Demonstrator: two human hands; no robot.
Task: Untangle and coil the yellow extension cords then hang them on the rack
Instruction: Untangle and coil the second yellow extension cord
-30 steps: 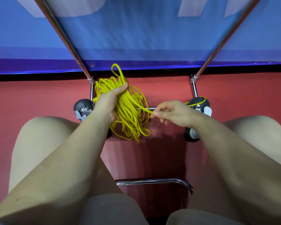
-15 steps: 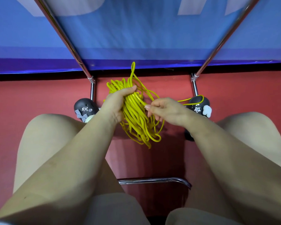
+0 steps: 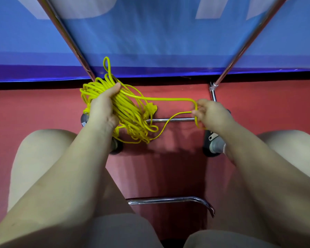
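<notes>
A bundle of yellow extension cord hangs in loose loops in front of my knees. My left hand grips the bundle near its top, thumb over the strands. One strand runs from the bundle to the right, where my right hand pinches a loop of it. A yellow plug end sticks out of the bundle's right side. The rack's chrome cross bar lies on the floor just behind the cord.
Two chrome rack poles rise slanting toward the left and right in front of a blue banner. The floor is red. My feet in dark shoes sit by the rack base. A chrome chair rail shows between my thighs.
My right hand has moved away to the right, drawing a long loop of cord out of the bundle. My left hand with the bundle shifted slightly left and down.
</notes>
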